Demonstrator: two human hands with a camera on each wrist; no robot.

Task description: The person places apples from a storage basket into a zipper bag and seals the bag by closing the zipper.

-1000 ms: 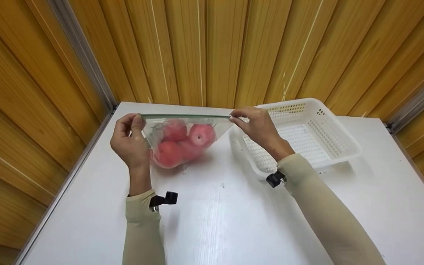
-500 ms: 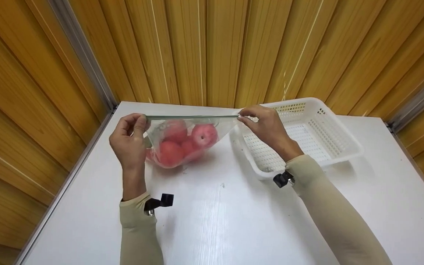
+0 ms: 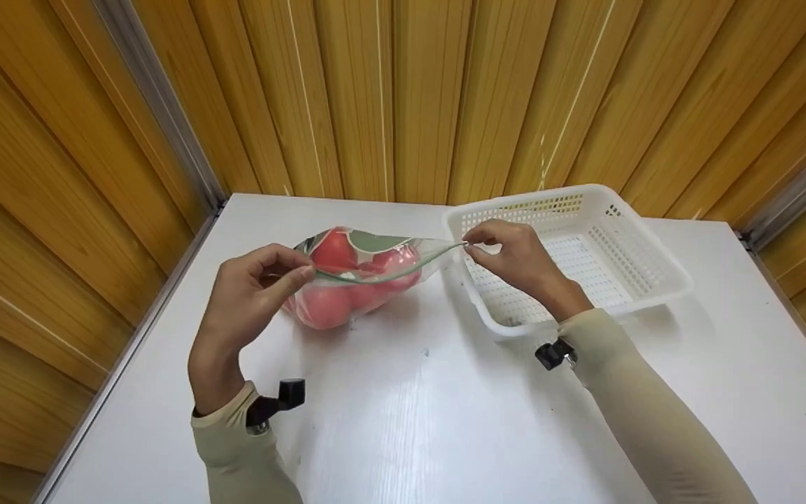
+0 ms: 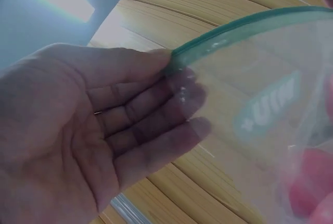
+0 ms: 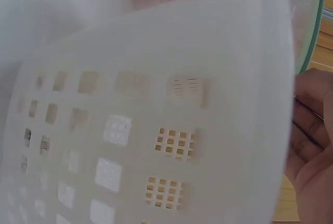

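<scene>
A clear zip bag [image 3: 389, 278] with a green zip strip holds several round red fruits [image 3: 327, 308] at the table's back left. My left hand [image 3: 249, 294] pinches one end of the strip between thumb and index finger. The other end is pinched by my right hand [image 3: 515, 259], which is in front of the white basket. Between the hands the strip bows toward me and sags. In the left wrist view, the thumb lies on the strip's end and the other fingers [image 4: 156, 146] reach behind the clear film, which carries a printed label [image 4: 270, 107].
A white perforated plastic basket [image 3: 655, 259] stands on the right of the white table [image 3: 417, 420]. Its wall [image 5: 234, 78] fills most of the right wrist view. Yellow wood-look panels [image 3: 420, 98] rise behind the table.
The strip was taut and straight; now it hangs in a curve. My left hand has come nearer and turned rightward, the right hand has shifted slightly right and lower. The bag has tipped toward me.
</scene>
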